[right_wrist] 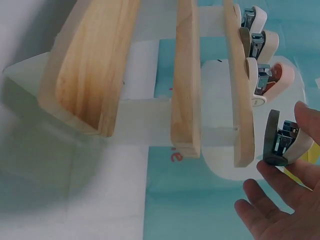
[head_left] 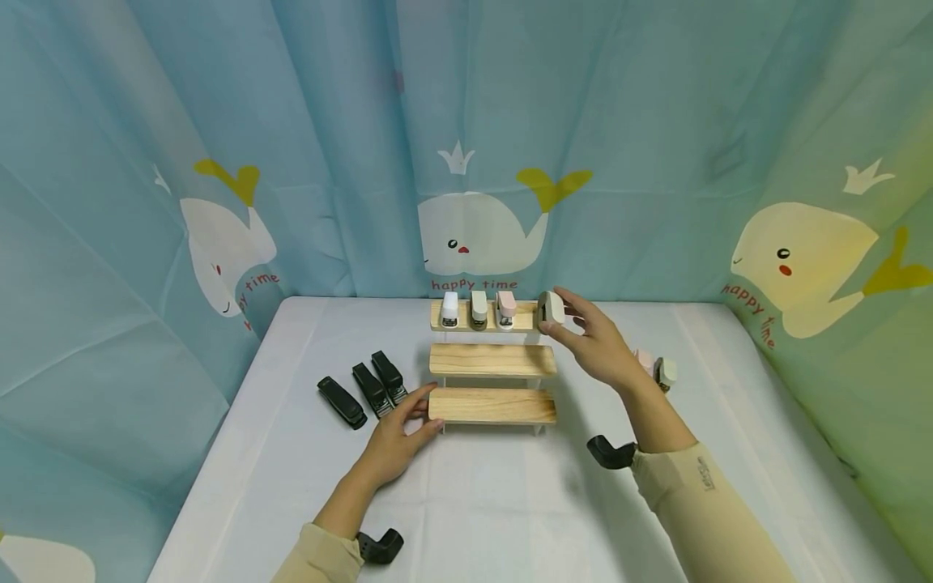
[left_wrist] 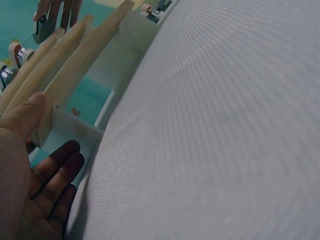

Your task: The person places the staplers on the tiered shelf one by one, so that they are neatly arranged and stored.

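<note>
Up at the right end of the top plank, your right hand (head_left: 598, 348) has a cream mini stapler with a dark grey base (head_left: 551, 311) pinched between thumb and fingers; can't tell if it's touching the wood. Your left hand (head_left: 394, 445) is well apart from it, down at the front, holding the left end of the bottom plank (head_left: 492, 406) with the thumb on one side and the looser fingers stretched out underneath.

So your three-tier wooden rack (head_left: 492, 360) has three mini staplers standing in a row on its top plank (head_left: 526, 317): a white one (head_left: 450, 309), a pale green one (head_left: 478, 309) and a pink one (head_left: 505, 309), the pink nearest the one you're holding. Three black staplers (head_left: 372, 390) lie left of the rack, and another pink one (head_left: 643, 361) and pale green one (head_left: 666, 372) sit behind your right forearm.

Writing-wise, your blue curtain (head_left: 656, 121) says "happy time" in red under the whales, partly lost in a fold on the left. There's lettering on your right sleeve (head_left: 707, 510) too, but it's too small to read.
</note>
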`<control>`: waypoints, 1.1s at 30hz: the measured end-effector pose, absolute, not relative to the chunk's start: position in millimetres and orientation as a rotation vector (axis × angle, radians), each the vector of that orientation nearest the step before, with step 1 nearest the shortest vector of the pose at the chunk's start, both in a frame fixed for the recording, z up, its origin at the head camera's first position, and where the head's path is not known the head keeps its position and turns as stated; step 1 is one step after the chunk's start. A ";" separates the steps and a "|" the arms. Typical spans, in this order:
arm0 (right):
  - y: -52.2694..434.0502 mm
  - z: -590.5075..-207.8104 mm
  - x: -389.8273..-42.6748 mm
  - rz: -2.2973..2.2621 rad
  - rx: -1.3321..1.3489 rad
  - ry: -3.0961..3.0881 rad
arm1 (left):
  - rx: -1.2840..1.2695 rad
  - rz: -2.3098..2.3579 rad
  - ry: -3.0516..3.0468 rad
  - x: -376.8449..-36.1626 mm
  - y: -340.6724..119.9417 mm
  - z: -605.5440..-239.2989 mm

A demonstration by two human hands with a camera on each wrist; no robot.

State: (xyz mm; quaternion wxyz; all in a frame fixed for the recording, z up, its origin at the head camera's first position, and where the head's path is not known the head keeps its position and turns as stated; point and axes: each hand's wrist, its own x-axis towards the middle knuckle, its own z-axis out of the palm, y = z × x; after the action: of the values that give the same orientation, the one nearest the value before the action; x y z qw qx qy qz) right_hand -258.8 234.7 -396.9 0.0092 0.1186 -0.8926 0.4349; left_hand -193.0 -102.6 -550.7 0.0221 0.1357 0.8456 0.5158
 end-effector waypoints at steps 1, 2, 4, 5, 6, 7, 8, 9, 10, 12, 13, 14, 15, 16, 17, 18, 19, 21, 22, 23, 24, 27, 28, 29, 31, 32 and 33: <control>233.7 -396.4 -259.5 1.357 0.372 -2.793 | 0.421 1.598 2.620 -192.8 -102.5 -550.4; 232.7 -396.1 -260.3 1.353 0.378 -2.797 | 0.419 1.599 2.619 -192.6 -102.3 -550.1; 230.9 -395.2 -261.4 1.346 0.387 -2.808 | 0.417 1.599 2.618 -192.6 -102.0 -550.0; 230.0 -394.9 -262.0 1.344 0.392 -2.810 | 0.416 1.600 2.616 -192.5 -102.0 -550.0; 229.3 -395.5 -263.3 1.340 0.400 -2.811 | 0.415 1.601 2.615 -192.4 -102.0 -549.9; 228.7 -395.9 -264.6 1.336 0.408 -2.813 | 0.414 1.602 2.614 -192.5 -101.9 -550.1; 228.0 -396.3 -265.8 1.332 0.415 -2.816 | 0.413 1.603 2.612 -192.6 -101.9 -550.3; 227.3 -396.5 -266.8 1.336 0.420 -2.815 | 0.413 1.603 2.612 -192.6 -101.9 -550.6; 226.5 -396.7 -267.6 1.336 0.429 -2.814 | 0.413 1.603 2.612 -192.5 -101.9 -550.6; 225.1 -397.2 -269.4 1.337 0.438 -2.815 | 0.412 1.603 2.612 -192.4 -101.9 -550.9; 224.3 -396.7 -269.7 1.340 0.438 -2.818 | 0.413 1.603 2.610 -192.4 -101.8 -551.0; 223.6 -396.6 -270.1 1.342 0.438 -2.820 | 0.414 1.603 2.609 -192.2 -101.9 -551.0; 222.9 -396.4 -270.6 1.344 0.440 -2.820 | 0.416 1.605 2.607 -192.0 -101.9 -550.8; 222.5 -396.2 -270.9 1.344 0.442 -2.822 | 0.419 1.606 2.606 -191.9 -101.9 -550.6; 222.2 -396.3 -271.5 1.346 0.437 -2.824 | 0.423 1.607 2.605 -191.8 -101.8 -550.4; 222.1 -396.4 -272.1 1.350 0.438 -2.824 | 0.428 1.608 2.604 -191.7 -101.7 -550.2; 222.0 -396.6 -272.9 1.351 0.437 -2.825 | 0.438 1.605 2.609 -191.5 -101.7 -550.0; 221.9 -396.8 -274.2 1.352 0.437 -2.825 | 0.444 1.603 2.614 -191.5 -101.6 -549.4; 222.0 -397.0 -274.7 1.350 0.437 -2.827 | 0.447 1.600 2.618 -191.4 -101.5 -549.1; 221.9 -397.2 -275.5 1.350 0.435 -2.827 | 0.446 1.598 2.621 -191.5 -101.5 -548.8; 221.9 -397.2 -275.8 1.348 0.434 -2.828 | 0.445 1.597 2.623 -191.5 -101.5 -548.6; 221.0 -396.9 -276.5 1.340 0.439 -2.829 | 0.438 1.598 2.622 -191.8 -101.5 -548.2; 220.8 -396.9 -276.7 1.335 0.443 -2.830 | 0.436 1.599 2.621 -192.0 -101.4 -548.2; 220.4 -397.0 -277.0 1.334 0.446 -2.829 | 0.431 1.601 2.618 -192.2 -101.4 -548.3; 220.1 -397.4 -277.7 1.325 0.452 -2.830 | 0.427 1.604 2.617 -192.7 -101.3 -548.7; 220.0 -397.6 -277.9 1.321 0.453 -2.831 | 0.419 1.608 2.612 -193.2 -101.2 -548.9; 219.9 -397.9 -278.3 1.318 0.454 -2.832 | 0.417 1.606 2.614 -193.4 -101.2 -549.2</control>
State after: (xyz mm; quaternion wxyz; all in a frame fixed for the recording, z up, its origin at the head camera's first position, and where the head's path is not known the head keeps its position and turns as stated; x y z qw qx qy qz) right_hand -278.3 219.9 -397.9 -0.0073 0.1438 -0.8972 0.4175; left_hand -193.4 -101.2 -549.2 0.0227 0.1345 0.8440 0.5187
